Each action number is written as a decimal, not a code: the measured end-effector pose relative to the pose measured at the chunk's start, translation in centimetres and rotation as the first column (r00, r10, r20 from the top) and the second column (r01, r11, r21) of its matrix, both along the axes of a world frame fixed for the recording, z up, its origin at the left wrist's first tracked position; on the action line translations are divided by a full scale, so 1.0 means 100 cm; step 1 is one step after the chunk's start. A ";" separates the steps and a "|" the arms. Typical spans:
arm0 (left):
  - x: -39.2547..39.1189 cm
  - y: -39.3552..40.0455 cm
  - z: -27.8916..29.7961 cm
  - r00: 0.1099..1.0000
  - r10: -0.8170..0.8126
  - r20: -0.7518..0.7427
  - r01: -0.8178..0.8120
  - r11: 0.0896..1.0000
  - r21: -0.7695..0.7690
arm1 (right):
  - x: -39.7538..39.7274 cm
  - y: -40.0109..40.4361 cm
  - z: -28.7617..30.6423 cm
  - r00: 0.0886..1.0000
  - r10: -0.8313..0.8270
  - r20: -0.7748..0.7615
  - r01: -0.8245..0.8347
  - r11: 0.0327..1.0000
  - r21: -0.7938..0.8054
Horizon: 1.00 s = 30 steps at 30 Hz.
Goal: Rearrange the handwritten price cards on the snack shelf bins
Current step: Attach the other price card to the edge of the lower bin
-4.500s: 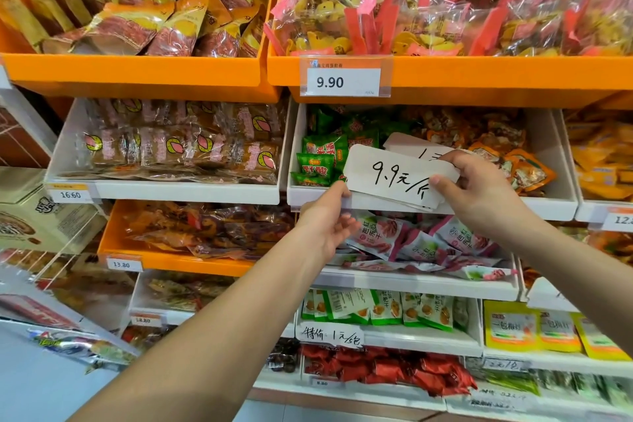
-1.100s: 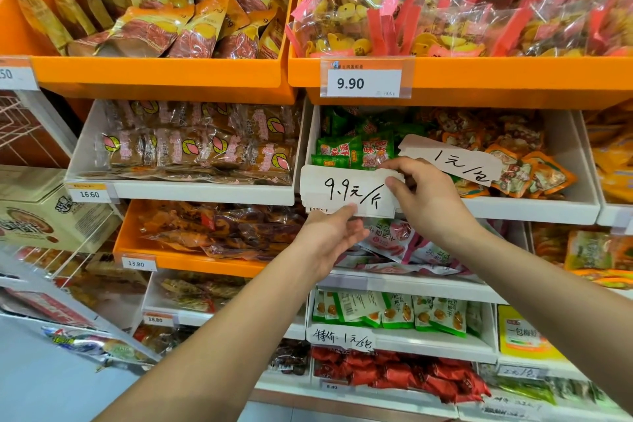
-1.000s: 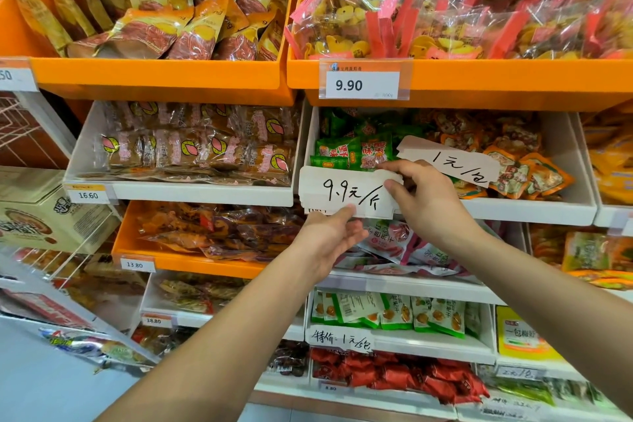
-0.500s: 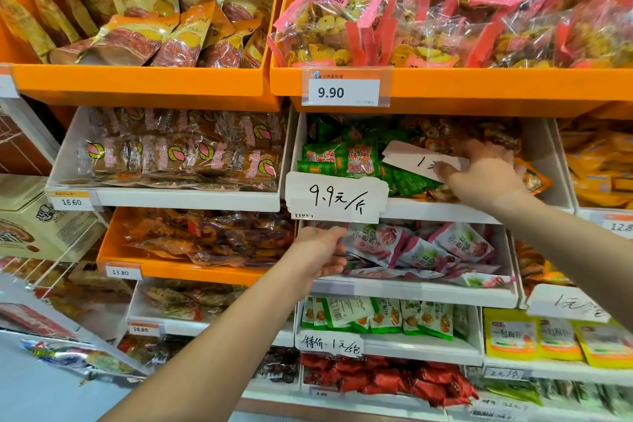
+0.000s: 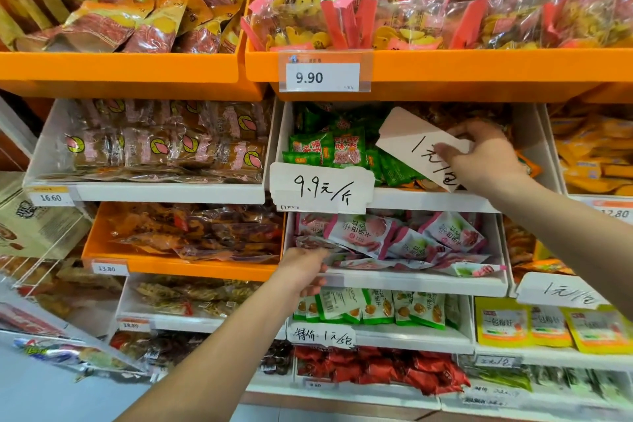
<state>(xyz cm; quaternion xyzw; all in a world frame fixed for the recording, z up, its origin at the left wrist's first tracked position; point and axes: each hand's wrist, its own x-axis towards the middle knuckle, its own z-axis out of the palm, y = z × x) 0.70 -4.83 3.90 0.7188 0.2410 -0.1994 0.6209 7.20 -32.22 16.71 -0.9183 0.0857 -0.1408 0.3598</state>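
Observation:
A white handwritten card reading 9.9 [image 5: 322, 187] sits on the front lip of the white bin [image 5: 428, 199] that holds green snack packets, at its left end; no hand touches it. My right hand [image 5: 486, 156] grips a second white card [image 5: 416, 140], tilted, above the packets inside that bin. My left hand [image 5: 303, 269] hovers lower, fingers loosely curled and holding nothing, at the front edge of the bin of pink packets [image 5: 400, 240]. More handwritten cards hang on lower bins: one at the lower middle [image 5: 322, 336], one at the right [image 5: 565, 291].
Orange bins [image 5: 445, 67] of bagged snacks fill the top row, one with a printed 9.90 tag [image 5: 323, 77]. Printed tags 16.60 [image 5: 50, 197] and 13.80 [image 5: 106, 268] mark bins at the left. Cardboard boxes [image 5: 30, 219] stand at far left.
Both hands set the 9.9 card on the bin's front lip and let go. My right hand moved up-right and took the second card; my left hand dropped lower.

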 end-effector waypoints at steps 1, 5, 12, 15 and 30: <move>-0.001 0.001 -0.004 1.000 0.011 -0.014 -0.011 1.000 0.000 | -0.003 0.001 0.002 0.999 0.014 0.045 -0.017 0.998 0.065; -0.006 0.001 -0.018 0.996 0.079 -0.037 -0.079 0.997 0.007 | -0.025 0.004 0.007 0.980 0.077 0.181 -0.101 0.987 0.126; -0.014 -0.008 -0.045 0.982 0.168 -0.083 -0.170 0.985 -0.009 | -0.082 0.009 -0.002 0.931 0.282 0.231 -0.337 0.908 0.248; -0.016 -0.015 -0.057 0.958 0.251 -0.140 -0.264 0.961 -0.081 | -0.102 0.007 -0.028 0.865 0.467 0.182 -0.491 0.862 0.124; -0.011 -0.026 -0.092 0.903 0.406 -0.141 -0.428 0.829 -0.360 | -0.084 0.016 -0.171 0.932 0.359 -0.044 -0.356 0.932 0.060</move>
